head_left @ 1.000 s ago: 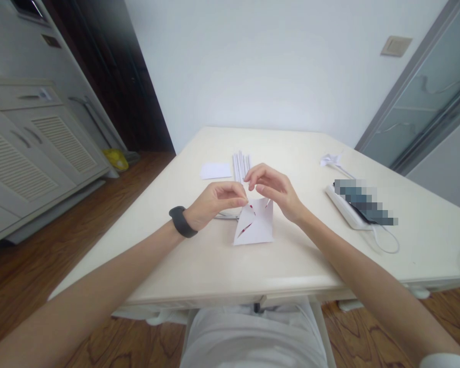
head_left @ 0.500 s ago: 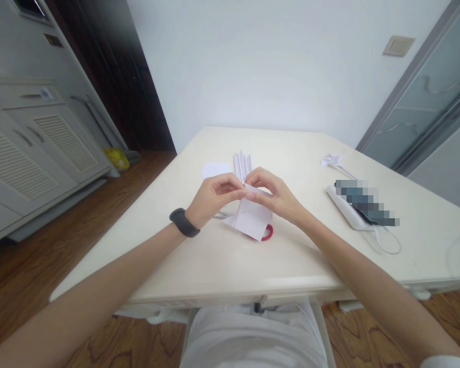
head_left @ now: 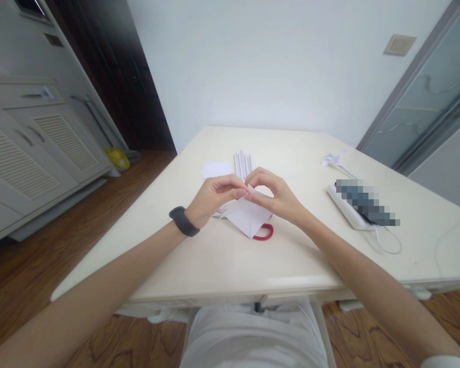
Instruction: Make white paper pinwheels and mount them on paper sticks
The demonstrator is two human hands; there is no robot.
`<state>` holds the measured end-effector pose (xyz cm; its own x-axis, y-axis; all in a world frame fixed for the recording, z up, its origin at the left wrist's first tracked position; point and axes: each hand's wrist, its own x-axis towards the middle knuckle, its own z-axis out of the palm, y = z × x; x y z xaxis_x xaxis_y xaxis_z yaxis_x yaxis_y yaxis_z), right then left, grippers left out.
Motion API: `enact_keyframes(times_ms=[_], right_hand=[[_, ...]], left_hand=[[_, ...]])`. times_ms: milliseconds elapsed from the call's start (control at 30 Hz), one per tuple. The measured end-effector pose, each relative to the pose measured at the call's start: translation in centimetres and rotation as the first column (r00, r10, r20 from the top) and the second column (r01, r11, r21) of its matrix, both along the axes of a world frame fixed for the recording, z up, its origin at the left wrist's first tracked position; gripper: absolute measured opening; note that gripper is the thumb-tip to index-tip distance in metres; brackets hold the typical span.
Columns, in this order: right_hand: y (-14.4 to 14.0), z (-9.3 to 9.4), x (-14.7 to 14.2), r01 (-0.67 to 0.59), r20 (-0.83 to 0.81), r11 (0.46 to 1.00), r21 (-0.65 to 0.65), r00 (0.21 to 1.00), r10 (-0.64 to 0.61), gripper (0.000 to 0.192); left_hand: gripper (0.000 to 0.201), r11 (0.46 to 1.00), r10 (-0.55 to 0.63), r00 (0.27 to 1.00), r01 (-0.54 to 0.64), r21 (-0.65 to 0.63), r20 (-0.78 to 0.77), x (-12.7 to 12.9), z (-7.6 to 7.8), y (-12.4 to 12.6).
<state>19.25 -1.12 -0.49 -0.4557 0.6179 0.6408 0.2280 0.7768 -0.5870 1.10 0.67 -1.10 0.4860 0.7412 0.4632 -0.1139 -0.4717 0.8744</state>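
Note:
Between my hands a sheet of white paper (head_left: pixel 248 216) is held by its far corner, its near part hanging toward me. My left hand (head_left: pixel 217 198) pinches the corner between thumb and fingers, a black band around its wrist. Fingertips nearly touching the left ones, my right hand (head_left: pixel 276 194) pinches the same corner. Beneath the paper lie scissors with red handles (head_left: pixel 263 234); the paper covers most of them. Just beyond my fingers lies a row of several thin white paper rolls (head_left: pixel 243 163).
A flat white paper piece (head_left: pixel 215 169) lies left of the rolls. On the right of the table (head_left: pixel 291 255) are a white box-like device (head_left: pixel 347 207) with a blurred dark object on it, a white cable (head_left: pixel 387 248) and a crumpled white item (head_left: pixel 331 160).
The paper has turned between my fingers, so its near corner now points more toward me and more of the red handle shows. My hands have hardly moved.

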Motion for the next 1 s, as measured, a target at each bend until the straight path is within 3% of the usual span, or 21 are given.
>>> enact_keyframes(times_ms=[233, 533, 867, 1000], right_hand=[[-0.22, 0.12, 0.04, -0.001, 0.021, 1.0, 0.006, 1.0, 0.001, 0.007], [-0.22, 0.17, 0.05, 0.036, -0.011, 0.999, -0.004, 0.999, -0.036, 0.008], [-0.45, 0.32, 0.06, 0.004, -0.025, 0.996, -0.093, 1.0, -0.007, 0.013], [-0.46, 0.33, 0.01, 0.015, -0.051, 0.993, -0.113, 0.998, -0.021, 0.016]], left_hand=[[0.008, 0.998, -0.023, 1.0, 0.024, -0.052, 0.02, 0.02, 0.13, -0.17], [0.009, 1.0, -0.005, 0.999, 0.006, -0.024, 0.032, 0.03, 0.13, -0.23], [0.015, 0.983, 0.183, 0.983, -0.183, -0.003, 0.026, 0.36, 0.21, -0.61], [0.017, 0.98, 0.195, 0.981, -0.195, 0.046, -0.013, 0.36, 0.13, -0.66]])
